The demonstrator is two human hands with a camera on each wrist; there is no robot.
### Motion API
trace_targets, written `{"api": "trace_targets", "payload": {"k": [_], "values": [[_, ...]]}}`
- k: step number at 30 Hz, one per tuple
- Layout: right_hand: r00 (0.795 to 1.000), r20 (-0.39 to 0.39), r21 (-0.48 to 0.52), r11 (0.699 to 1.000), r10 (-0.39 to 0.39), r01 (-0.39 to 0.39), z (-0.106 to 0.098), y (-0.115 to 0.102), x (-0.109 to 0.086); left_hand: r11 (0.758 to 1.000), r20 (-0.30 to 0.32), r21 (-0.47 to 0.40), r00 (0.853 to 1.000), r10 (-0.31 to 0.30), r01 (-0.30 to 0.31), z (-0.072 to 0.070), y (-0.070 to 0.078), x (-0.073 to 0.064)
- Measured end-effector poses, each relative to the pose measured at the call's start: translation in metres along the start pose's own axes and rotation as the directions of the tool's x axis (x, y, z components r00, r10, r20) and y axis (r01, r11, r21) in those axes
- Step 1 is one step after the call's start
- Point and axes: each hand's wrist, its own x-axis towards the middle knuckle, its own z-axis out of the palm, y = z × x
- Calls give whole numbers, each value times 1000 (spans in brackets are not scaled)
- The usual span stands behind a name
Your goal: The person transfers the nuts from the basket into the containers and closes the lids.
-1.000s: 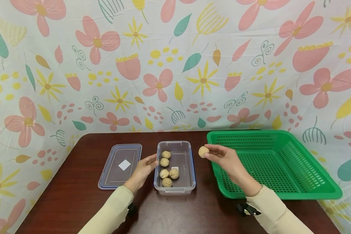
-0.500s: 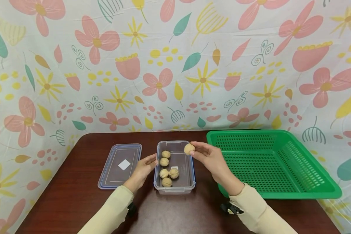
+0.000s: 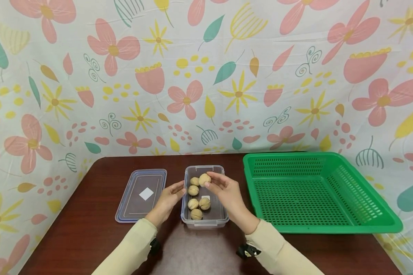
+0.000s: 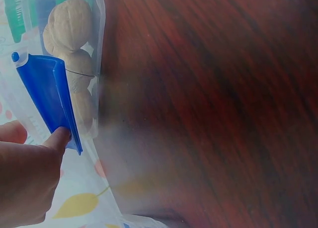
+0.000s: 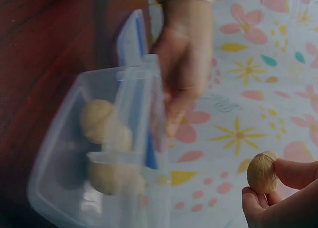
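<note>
My right hand pinches a walnut between thumb and fingers. It hangs over the far half of a clear plastic food container. Several walnuts lie inside, most of them along the left wall. At the container's left side rests my left hand, its fingers fairly straight. In the left wrist view a fingertip touches the blue latch flap, which hangs open. The right wrist view also shows the pinched walnut, clear of the hand's palm.
Left of the container lies its clear lid with a white label. A green perforated plastic basket stands on the right of the dark wooden table. Behind hangs a flower-patterned cloth.
My right hand has carried the walnut leftward, from beside the green basket to above the container. The left hand has stayed at the container's side.
</note>
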Motion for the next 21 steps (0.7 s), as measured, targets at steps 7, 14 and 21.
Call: {"api": "trace_targets", "payload": {"k": [7,14,21], "values": [[999,-30,18,1000,-13,13,10,22,9,1000,0,3,1000,0,0,0,0,-1],[997,-72,-1,1000,-9,9,19,38,19,1000,3,15,1000,12,-12,-1,2,-1],[995,-97,-44,998,34,-38,27,52,27,1000,3,17,1000,14,-14,-1,1,-2]]}}
